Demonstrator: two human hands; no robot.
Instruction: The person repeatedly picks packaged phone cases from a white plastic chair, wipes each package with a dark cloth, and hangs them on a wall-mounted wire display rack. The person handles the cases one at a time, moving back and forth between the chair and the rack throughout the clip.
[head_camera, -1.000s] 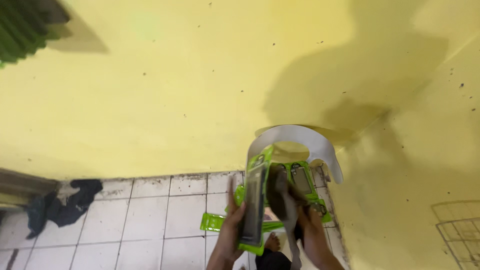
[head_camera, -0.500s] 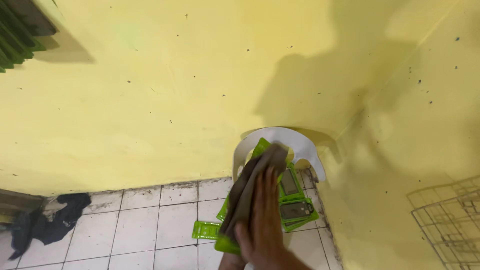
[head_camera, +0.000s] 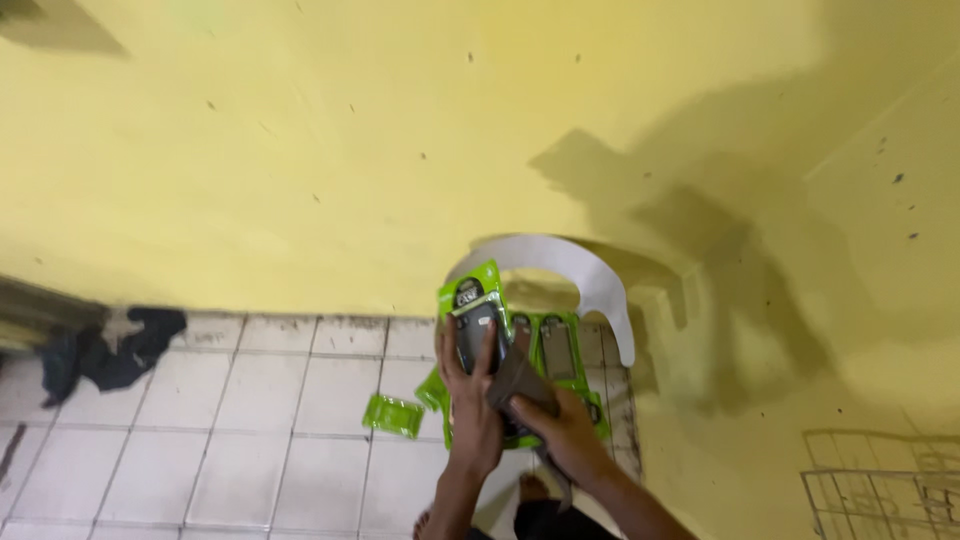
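Pack: we hold a green blister pack upright in front of us, a dark phone case showing through its clear front, a black band across the top.
Left hand: our left hand is closed on the pack from below, fingers spread up over the dark case.
Right hand: our right hand is closed on a grey-brown cloth, which presses against the pack's right side.
Beyond the hands: more green packs lie on a white chair just behind the held one.
Left of the hands: a small green pack lies flat on the floor, near our left wrist.
Floor: pale square tiles with dark grout; a dark rag lies well off to the left.
Room: yellow walls, speckled, meet in a corner behind the chair; a wire rack stands low at the right.
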